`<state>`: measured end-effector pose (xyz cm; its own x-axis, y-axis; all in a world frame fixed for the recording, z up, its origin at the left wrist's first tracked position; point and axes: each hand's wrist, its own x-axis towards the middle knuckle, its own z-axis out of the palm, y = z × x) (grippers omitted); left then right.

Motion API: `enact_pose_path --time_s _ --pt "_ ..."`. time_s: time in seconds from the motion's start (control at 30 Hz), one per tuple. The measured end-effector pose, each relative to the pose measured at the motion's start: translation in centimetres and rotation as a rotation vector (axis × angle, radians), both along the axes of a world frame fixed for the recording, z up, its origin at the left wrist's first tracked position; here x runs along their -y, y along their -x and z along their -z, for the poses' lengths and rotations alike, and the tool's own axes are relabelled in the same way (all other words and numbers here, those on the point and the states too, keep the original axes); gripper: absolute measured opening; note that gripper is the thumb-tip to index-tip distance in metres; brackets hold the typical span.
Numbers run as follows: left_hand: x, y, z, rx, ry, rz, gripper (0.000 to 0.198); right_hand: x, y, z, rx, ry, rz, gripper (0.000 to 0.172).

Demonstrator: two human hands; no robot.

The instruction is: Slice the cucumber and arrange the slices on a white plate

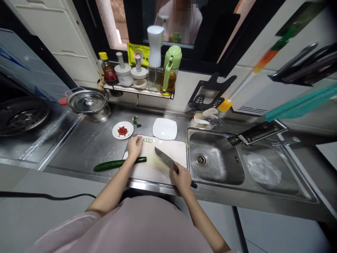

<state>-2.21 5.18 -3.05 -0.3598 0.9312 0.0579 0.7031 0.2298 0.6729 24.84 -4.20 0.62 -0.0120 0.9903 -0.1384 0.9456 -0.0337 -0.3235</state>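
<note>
A white cutting board (168,149) lies on the steel counter in front of me. My left hand (134,147) rests at its far left corner, fingers curled down beside several thin cucumber slices (147,140). A long green cucumber (112,164) lies across the board's left edge, passing under my left wrist. My right hand (181,177) is closed round the black handle of a kitchen knife (164,158), whose blade points up-left over the board.
A small plate of chopped red chilli (122,130), cucumber ends (135,121) and a white square plate (165,128) sit behind the board. A lidded steel pot (88,104) stands left, a condiment shelf (142,89) behind, a sink (216,160) right. Another person stands beyond the window.
</note>
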Motion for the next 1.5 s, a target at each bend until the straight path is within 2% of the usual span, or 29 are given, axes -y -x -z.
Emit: enact_pose_path --time_s 0.07,0.23,0.33,0.47,0.63,0.8,1.0,1.13,1.5 --pt "2.2 0.5 -0.1 -0.007 -0.056 0.055 0.027 -0.2 0.3 -0.1 -0.05 0.014 0.043 0.037" --pt "7.0 1.0 -0.4 -0.102 -0.047 0.328 0.024 -0.4 0.9 -0.1 -0.091 0.08 0.127 0.037" --pt "8.5 1.2 -0.5 -0.174 0.0 0.417 0.024 -0.3 1.2 0.4 -0.123 0.096 0.132 0.037" --pt "9.4 1.3 0.2 -0.234 0.013 0.45 0.024 -0.2 2.2 1.1 -0.132 0.135 0.078 0.037" --pt "9.6 1.3 1.5 -0.262 0.014 0.495 0.026 -0.3 4.3 0.5 -0.05 0.269 -0.051 0.034" --pt "9.0 1.9 2.2 -0.293 -0.005 0.492 0.03 0.1 6.2 -0.4 -0.023 0.297 -0.111 0.032" --pt "8.2 2.1 2.0 -0.339 0.039 0.521 0.035 0.9 8.6 -0.9 -0.042 0.318 -0.156 0.034" --pt "7.7 2.0 1.6 -0.373 0.049 0.489 0.034 1.0 9.9 -0.9 -0.067 0.315 -0.16 0.036" --pt "6.7 2.5 1.6 -0.382 0.055 0.51 0.035 0.2 11.2 -0.4 -0.103 0.329 -0.16 0.033"
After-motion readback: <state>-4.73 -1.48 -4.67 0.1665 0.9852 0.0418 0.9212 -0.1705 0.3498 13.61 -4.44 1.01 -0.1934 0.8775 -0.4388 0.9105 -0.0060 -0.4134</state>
